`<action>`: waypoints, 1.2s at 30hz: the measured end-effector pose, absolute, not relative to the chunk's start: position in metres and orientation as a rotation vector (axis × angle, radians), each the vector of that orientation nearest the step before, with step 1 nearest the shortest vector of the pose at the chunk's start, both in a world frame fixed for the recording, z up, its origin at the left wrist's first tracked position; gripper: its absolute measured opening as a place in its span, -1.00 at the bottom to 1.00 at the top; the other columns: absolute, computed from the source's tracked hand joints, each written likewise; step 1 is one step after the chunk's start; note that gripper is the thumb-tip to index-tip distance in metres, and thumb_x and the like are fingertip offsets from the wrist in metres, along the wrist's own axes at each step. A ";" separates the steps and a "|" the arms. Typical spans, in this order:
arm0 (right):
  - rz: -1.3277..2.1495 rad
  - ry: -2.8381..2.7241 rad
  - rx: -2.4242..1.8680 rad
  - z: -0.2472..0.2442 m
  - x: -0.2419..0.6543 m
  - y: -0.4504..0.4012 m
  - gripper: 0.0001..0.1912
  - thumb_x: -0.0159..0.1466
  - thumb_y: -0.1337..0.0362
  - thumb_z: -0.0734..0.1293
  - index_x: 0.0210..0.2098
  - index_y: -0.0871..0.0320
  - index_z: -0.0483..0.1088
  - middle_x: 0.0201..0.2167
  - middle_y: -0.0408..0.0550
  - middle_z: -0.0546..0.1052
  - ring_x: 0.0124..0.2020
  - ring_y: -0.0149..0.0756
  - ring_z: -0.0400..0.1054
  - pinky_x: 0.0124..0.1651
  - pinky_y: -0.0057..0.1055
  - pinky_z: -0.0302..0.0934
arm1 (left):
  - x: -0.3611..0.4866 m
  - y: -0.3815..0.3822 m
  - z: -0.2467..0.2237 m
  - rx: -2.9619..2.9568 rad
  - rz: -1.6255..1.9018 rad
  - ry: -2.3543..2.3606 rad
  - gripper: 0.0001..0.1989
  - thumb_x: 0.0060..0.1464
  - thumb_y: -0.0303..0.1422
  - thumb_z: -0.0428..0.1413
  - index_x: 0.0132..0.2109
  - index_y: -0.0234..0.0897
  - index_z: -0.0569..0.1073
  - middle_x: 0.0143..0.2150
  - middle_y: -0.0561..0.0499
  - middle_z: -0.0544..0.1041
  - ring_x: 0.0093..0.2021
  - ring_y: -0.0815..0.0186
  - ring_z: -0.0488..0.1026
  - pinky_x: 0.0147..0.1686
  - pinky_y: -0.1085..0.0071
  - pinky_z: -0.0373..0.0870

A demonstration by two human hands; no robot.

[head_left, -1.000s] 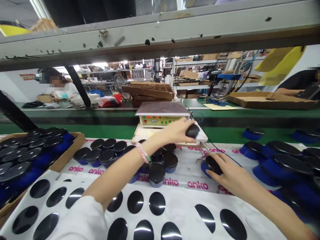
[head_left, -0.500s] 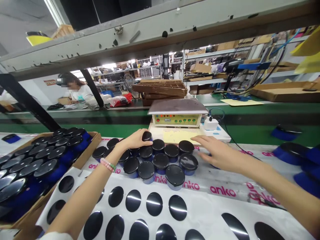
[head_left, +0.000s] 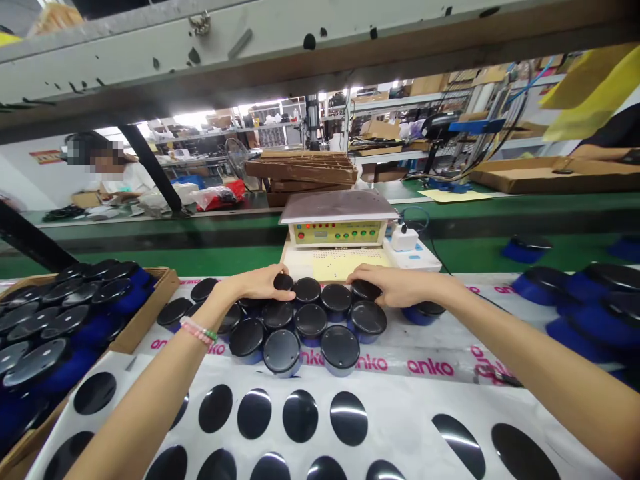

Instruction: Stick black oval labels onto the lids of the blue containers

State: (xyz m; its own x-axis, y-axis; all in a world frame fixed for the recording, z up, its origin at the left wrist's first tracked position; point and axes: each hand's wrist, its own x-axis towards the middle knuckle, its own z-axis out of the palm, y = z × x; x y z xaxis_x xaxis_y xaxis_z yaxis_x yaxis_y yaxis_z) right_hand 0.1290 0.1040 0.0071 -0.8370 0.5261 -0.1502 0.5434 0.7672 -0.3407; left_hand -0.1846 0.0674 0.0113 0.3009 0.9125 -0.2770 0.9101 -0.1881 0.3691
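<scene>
A cluster of round blue cases with glossy black tops stands on the white sheeting in front of me. My left hand, a beaded bracelet on its wrist, has its fingers and thumb around a round case in the back row. At the right end of that row, my right hand grips another round case, its fingers curled over the far side. A separate round case sits just below my right wrist. Black disc stickers lie on a white backing sheet nearer to me.
A cardboard tray of similar cases stands at left; more cases are at right. Behind the cluster is a control box with buttons. A shelf beam crosses overhead. A co-worker sits across the green conveyor.
My right hand has moved left and closed on the case at the back row's right end. My left hand stays on its case. The view has shifted slightly right.
</scene>
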 end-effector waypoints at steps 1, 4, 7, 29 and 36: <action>-0.577 2.899 0.908 0.008 0.132 0.104 -0.35 -0.02 0.50 0.21 0.09 0.11 0.23 0.04 -0.01 0.30 0.01 -0.14 0.27 0.06 -0.26 0.19 | -0.184 0.067 0.012 2.113 -0.011 1.607 -0.36 -0.09 0.13 0.05 0.03 -0.17 0.29 0.05 -0.06 0.41 -0.03 0.13 0.38 -0.04 0.29 0.29; -0.581 2.860 0.957 0.009 0.141 0.100 -0.29 0.00 0.47 0.22 0.17 0.07 0.14 0.11 0.01 0.24 0.05 -0.11 0.24 0.08 -0.22 0.18 | -0.179 0.064 0.013 2.140 -0.009 1.607 -0.31 -0.07 0.15 0.01 0.10 -0.19 0.27 0.11 -0.11 0.36 0.04 0.10 0.34 0.03 0.25 0.25; -0.610 2.791 0.970 0.011 0.146 0.089 -0.21 0.03 0.35 0.30 0.24 0.01 0.01 0.28 0.05 -0.04 0.23 0.02 -0.01 0.17 -0.11 0.07 | -0.164 0.055 0.016 2.236 0.114 1.639 -0.24 -0.02 0.13 -0.01 0.20 -0.27 0.15 0.20 -0.21 0.20 0.16 0.06 0.21 0.15 0.17 0.12; -0.163 2.925 1.028 -0.010 0.172 0.066 -0.13 -0.07 0.06 0.45 0.17 0.16 0.13 0.29 0.19 -0.07 0.27 0.24 -0.26 0.16 0.24 -0.15 | -0.050 -0.021 -0.037 2.874 0.247 1.683 -0.21 0.06 0.15 -0.14 0.25 -0.34 0.15 0.30 -0.34 0.06 0.28 -0.13 0.00 0.20 -0.10 0.03; -0.776 2.941 1.281 0.023 0.203 -0.007 -0.48 0.24 0.04 0.27 0.16 -0.12 0.09 0.16 -0.12 0.22 0.14 -0.17 0.14 0.13 -0.25 0.13 | -0.092 -0.104 -0.020 2.686 0.730 1.723 -0.65 0.19 -0.30 -0.09 0.12 -0.01 0.29 0.06 0.07 0.44 0.05 0.27 0.38 -0.05 0.30 0.48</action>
